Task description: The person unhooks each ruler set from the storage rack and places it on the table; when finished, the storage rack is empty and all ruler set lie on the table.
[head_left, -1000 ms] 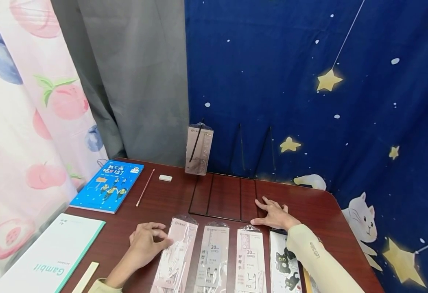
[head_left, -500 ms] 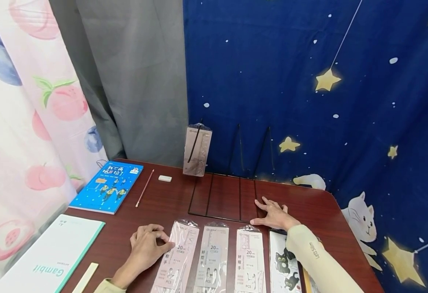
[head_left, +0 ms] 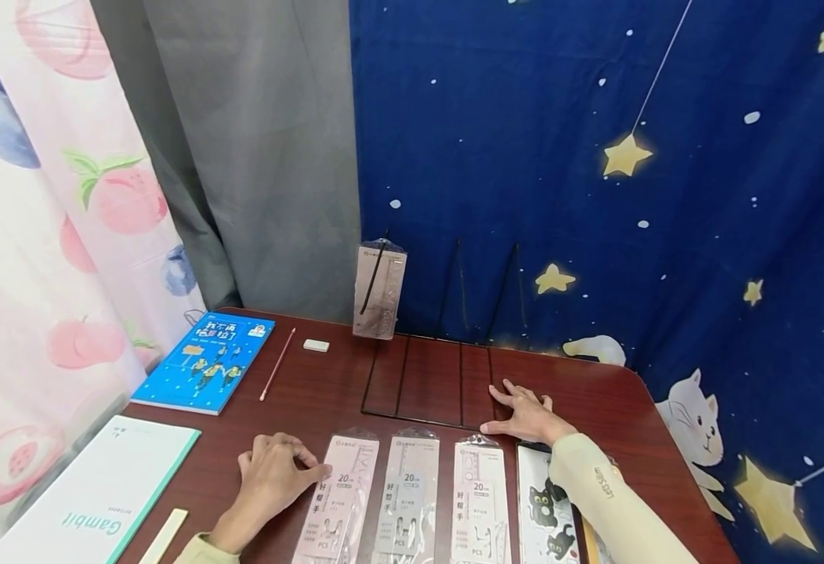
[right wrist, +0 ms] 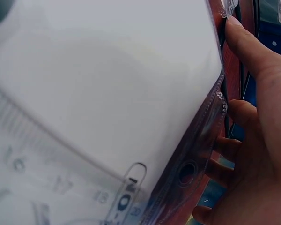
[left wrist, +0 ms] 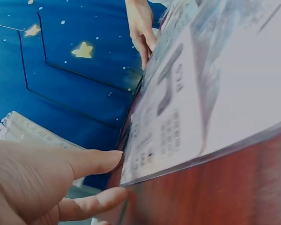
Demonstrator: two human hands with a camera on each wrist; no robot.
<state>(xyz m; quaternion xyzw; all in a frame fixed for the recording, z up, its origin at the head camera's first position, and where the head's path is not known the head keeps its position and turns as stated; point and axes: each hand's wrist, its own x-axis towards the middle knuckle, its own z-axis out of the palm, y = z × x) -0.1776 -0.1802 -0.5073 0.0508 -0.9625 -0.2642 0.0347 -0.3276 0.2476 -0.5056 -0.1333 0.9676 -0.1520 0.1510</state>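
Three clear ruler set packages lie in a row. My left hand (head_left: 274, 479) has its thumb at the left edge of the leftmost package (head_left: 334, 497). In the left wrist view a gap shows between thumb and forefinger (left wrist: 96, 199) at this package's corner. Right of it are the middle package (head_left: 407, 501) and the right package (head_left: 481, 501). My right hand (head_left: 525, 413) rests with spread fingers at the right end of the black wire rack (head_left: 421, 419). A packaged ruler set (head_left: 378, 291) hangs on the rack's left hook.
A white sheet with black cats (head_left: 542, 501) lies partly under my right sleeve. At left are a blue book (head_left: 204, 360), a white notebook (head_left: 102, 486), a pencil (head_left: 278, 365), an eraser (head_left: 316, 345) and a pale yellow strip (head_left: 164, 536). Curtains border the table.
The leftmost package has shifted slightly toward the near side and its glare has moved, so its label shows more clearly. My left hand has shifted a little; the right hand has stayed put.
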